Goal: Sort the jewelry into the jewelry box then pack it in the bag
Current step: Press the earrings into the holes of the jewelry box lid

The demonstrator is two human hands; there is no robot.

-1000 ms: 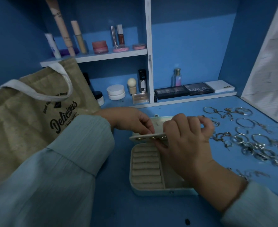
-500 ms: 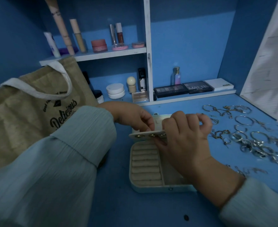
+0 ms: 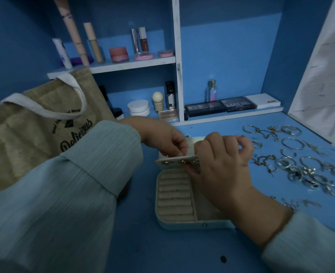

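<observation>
A small cream jewelry box (image 3: 182, 221) lies open on the blue table, its ring rolls bare. Above it a cream snap strap (image 3: 163, 160) with gold studs, part of the lid, is lifted. My left hand (image 3: 162, 138) pinches this strap from above. My right hand (image 3: 221, 166) pinches its right end, fingers curled. Silver and gold rings and hoop earrings (image 3: 300, 164) are scattered on the table to the right. A tan burlap bag (image 3: 34, 131) with white handles stands at the left.
Two white shelves (image 3: 133, 64) at the back carry cosmetics: tubes, jars, a perfume bottle (image 3: 212, 91) and eyeshadow palettes (image 3: 221, 106). A white wall panel (image 3: 324, 66) closes the right side. The blue tabletop (image 3: 172, 251) extends in front of the box.
Both hands stay pinched on the snap strap. The strap has tipped slightly and the view has shifted a little.
</observation>
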